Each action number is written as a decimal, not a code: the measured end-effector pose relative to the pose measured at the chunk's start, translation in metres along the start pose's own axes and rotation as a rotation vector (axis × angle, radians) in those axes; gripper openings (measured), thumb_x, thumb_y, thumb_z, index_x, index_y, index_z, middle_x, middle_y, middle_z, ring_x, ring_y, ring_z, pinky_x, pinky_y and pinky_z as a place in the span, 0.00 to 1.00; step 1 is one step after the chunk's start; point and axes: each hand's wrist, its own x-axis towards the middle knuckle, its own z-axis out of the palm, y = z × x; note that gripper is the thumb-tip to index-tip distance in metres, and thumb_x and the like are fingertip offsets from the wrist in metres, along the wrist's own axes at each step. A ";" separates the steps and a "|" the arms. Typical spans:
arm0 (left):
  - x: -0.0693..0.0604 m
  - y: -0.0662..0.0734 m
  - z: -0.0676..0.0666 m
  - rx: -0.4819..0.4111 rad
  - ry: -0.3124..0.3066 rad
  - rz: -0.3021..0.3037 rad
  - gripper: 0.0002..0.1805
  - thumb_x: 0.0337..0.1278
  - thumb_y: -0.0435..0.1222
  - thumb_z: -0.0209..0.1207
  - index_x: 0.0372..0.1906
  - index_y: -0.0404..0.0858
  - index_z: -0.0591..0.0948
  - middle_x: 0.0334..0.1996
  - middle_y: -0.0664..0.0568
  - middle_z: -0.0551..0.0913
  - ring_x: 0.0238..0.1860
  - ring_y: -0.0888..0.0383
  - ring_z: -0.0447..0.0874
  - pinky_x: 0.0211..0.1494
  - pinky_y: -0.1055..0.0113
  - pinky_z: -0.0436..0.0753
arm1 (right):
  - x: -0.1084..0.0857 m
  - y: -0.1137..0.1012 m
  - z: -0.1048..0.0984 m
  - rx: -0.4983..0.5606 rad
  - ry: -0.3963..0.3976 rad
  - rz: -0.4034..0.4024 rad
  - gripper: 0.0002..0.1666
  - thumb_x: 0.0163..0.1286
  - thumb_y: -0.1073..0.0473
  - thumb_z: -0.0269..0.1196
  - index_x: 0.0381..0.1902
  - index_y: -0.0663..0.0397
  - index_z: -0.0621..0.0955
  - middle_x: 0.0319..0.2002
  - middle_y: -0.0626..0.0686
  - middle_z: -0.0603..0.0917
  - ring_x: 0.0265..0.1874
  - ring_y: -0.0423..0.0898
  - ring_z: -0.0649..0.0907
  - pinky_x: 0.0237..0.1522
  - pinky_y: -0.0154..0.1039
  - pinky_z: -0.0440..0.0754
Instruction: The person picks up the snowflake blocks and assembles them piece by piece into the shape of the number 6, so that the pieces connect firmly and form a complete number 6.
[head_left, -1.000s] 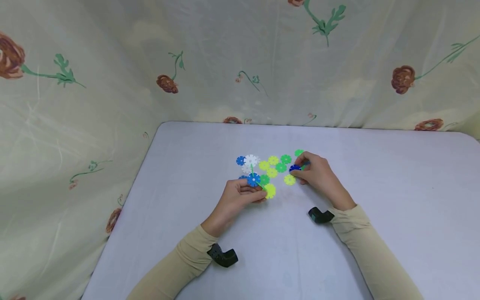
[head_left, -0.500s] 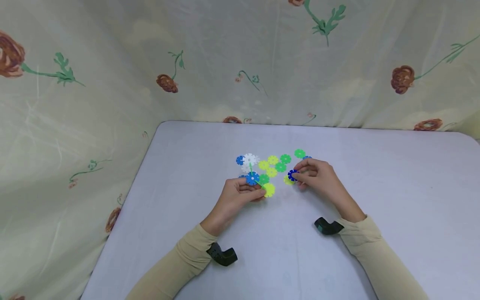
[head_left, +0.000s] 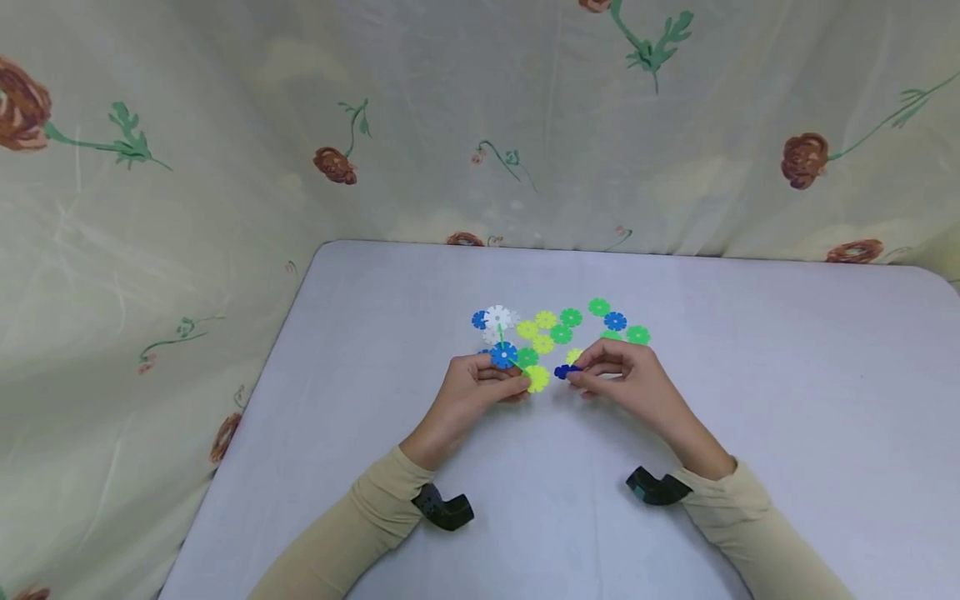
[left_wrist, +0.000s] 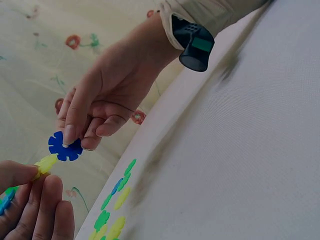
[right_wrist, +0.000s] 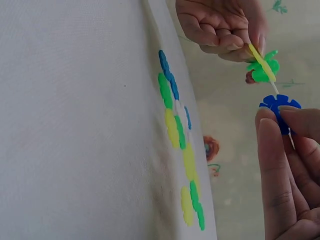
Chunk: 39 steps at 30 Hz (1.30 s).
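My left hand (head_left: 468,398) pinches a joined piece of notched discs by its yellow disc (head_left: 537,379); a blue disc (head_left: 504,355), a green one and a white one (head_left: 498,317) belong to the same cluster, though which are joined is hard to tell. Between thumb and fingers my right hand (head_left: 637,383) holds a dark blue disc (head_left: 564,372), just right of the yellow one. In the left wrist view the dark blue disc (left_wrist: 65,147) is beside the yellow disc (left_wrist: 46,164); whether they touch I cannot tell. The right wrist view shows the blue disc (right_wrist: 281,111) near the yellow edge (right_wrist: 262,62).
Loose yellow (head_left: 543,344), green (head_left: 571,317) and white discs lie on the white table (head_left: 375,333) behind the hands. A blue disc (head_left: 615,321) and several green ones lie beyond my right hand. A flowered cloth (head_left: 420,108) hangs behind the table.
My right hand has moved left and nearer to me with the dark blue disc, uncovering blue and green discs behind it. The disc has turned nearly edge-on. My left hand has barely moved.
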 end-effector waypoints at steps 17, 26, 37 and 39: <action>-0.001 0.000 -0.002 -0.017 -0.019 0.016 0.10 0.59 0.28 0.69 0.43 0.26 0.85 0.32 0.51 0.89 0.38 0.56 0.92 0.55 0.52 0.91 | -0.002 0.002 0.016 -0.178 0.059 -0.266 0.09 0.65 0.68 0.72 0.41 0.50 0.90 0.38 0.52 0.92 0.39 0.38 0.90 0.36 0.33 0.91; -0.002 -0.001 -0.002 -0.010 -0.028 0.033 0.09 0.59 0.28 0.69 0.41 0.25 0.85 0.32 0.49 0.90 0.36 0.56 0.92 0.52 0.55 0.92 | -0.005 0.003 0.022 -0.284 0.134 -0.468 0.14 0.57 0.74 0.75 0.37 0.52 0.92 0.33 0.50 0.93 0.33 0.36 0.90 0.33 0.27 0.89; -0.002 0.001 -0.002 0.005 -0.038 0.028 0.09 0.57 0.26 0.69 0.40 0.24 0.84 0.30 0.50 0.90 0.33 0.58 0.92 0.48 0.58 0.92 | -0.007 0.003 0.028 -0.278 0.134 -0.579 0.17 0.53 0.79 0.75 0.37 0.56 0.91 0.31 0.53 0.92 0.29 0.42 0.90 0.37 0.25 0.88; -0.002 0.001 -0.002 0.014 -0.041 0.020 0.09 0.58 0.26 0.69 0.40 0.24 0.84 0.29 0.50 0.90 0.32 0.58 0.92 0.48 0.57 0.92 | -0.007 0.003 0.030 -0.277 0.134 -0.591 0.16 0.53 0.78 0.75 0.37 0.56 0.91 0.31 0.53 0.92 0.29 0.41 0.90 0.37 0.24 0.88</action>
